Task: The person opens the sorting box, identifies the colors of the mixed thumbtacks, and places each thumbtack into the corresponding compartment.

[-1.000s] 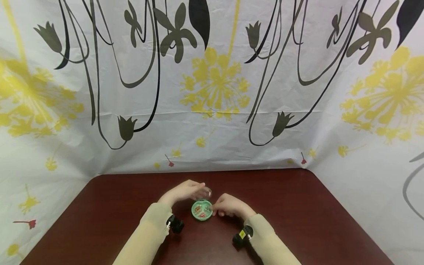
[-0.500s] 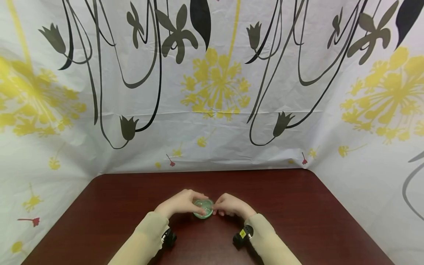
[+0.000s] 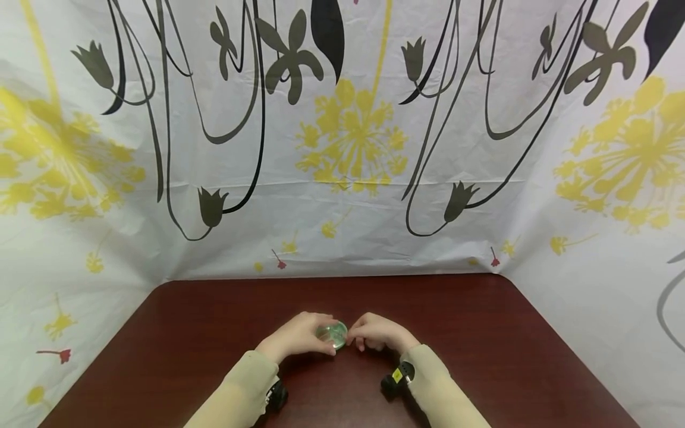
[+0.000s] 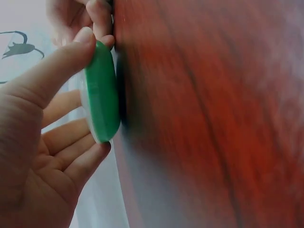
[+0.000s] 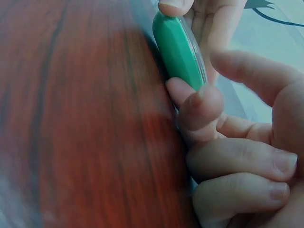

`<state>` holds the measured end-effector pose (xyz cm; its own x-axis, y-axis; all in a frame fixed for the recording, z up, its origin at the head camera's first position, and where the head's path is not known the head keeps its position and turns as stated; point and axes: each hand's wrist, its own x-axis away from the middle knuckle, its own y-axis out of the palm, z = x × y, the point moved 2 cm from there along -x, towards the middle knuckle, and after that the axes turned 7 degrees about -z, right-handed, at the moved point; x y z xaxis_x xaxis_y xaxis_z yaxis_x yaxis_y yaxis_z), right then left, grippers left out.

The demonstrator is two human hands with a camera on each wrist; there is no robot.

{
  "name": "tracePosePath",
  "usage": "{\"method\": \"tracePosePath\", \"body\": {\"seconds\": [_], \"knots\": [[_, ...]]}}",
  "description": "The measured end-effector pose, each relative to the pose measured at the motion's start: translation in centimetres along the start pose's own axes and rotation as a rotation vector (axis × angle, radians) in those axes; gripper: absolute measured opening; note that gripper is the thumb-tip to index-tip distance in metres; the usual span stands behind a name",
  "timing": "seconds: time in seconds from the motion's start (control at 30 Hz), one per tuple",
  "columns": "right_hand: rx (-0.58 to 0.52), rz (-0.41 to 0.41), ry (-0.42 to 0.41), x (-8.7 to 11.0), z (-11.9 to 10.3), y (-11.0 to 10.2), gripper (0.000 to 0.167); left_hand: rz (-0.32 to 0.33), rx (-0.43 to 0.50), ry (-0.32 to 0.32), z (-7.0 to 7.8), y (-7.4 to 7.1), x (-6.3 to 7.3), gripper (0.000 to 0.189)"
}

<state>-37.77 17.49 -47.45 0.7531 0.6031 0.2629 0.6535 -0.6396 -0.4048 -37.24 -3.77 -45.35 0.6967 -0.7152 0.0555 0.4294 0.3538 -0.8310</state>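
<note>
Between both hands is a small round green pill case [image 3: 337, 334] with its clear lid down over it. The left hand [image 3: 301, 336] spans the case from the left, thumb on the near edge and fingertips on the far edge. In the left wrist view the case's green side [image 4: 102, 92] shows edge-on, close to the table. On the opposite side the right hand [image 3: 377, 333] has its fingertips at the rim, its other fingers curled into the palm. The right wrist view shows the case [image 5: 175, 47] with a fingertip under its end and another finger close to the lid.
A dark red-brown wooden table [image 3: 455, 333] with rounded far corners lies beneath the hands. A white cloth [image 3: 342, 238] with yellow, grey and black plant prints hangs behind and at both sides. Black wrist cameras [image 3: 393, 383] sit below each sleeve.
One second ago the lid stood raised, showing coloured pieces in compartments. The left hand has come down and toward the person, the lid now lies shut. The right hand has stayed at the rim.
</note>
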Motion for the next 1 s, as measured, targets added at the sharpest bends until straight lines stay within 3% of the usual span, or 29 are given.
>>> {"method": "tracePosePath", "body": {"seconds": [0.27, 1.0], "knots": [[0.022, 0.046, 0.005, -0.23, -0.13, -0.01, 0.034, 0.016, -0.139, 0.019, 0.36, 0.11, -0.01, 0.071], [0.081, 0.057, 0.014, -0.08, -0.43, 0.39, 0.034, -0.008, -0.169, -0.009, 0.73, 0.20, -0.02, 0.070]]}}
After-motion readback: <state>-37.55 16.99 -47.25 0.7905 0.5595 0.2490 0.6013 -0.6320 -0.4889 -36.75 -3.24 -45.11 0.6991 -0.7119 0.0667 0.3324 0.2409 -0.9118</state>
